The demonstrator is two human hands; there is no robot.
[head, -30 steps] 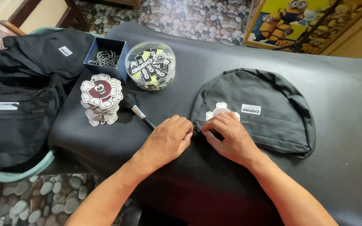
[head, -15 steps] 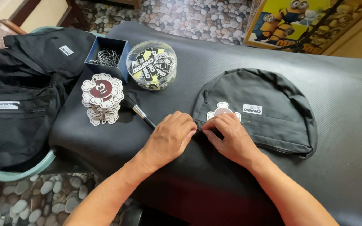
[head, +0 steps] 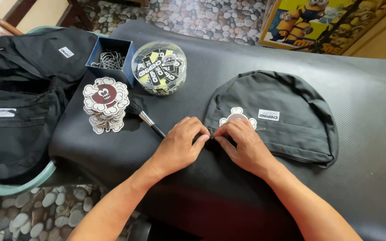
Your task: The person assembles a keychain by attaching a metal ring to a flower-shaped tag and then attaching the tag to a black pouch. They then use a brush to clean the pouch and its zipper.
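A black fabric pouch (head: 287, 111) with a rounded top lies flat on the black table (head: 228, 62). A white flower-shaped tag (head: 237, 115) with a dark red centre rests at its lower left corner. My left hand (head: 180, 143) and my right hand (head: 242, 143) meet at that corner, fingertips pinched together on the pouch edge right below the tag. What sits between the fingertips is too small to make out.
A stack of flower-shaped tags (head: 106, 100) stands left of my hands, with a brush (head: 146, 120) beside it. Behind are a blue box of metal loops (head: 110, 58) and a clear round tub of stickers (head: 159, 67). Black bags (head: 18, 116) fill the left.
Both hands stay at the pouch corner with only slight finger movement. The view has barely shifted.
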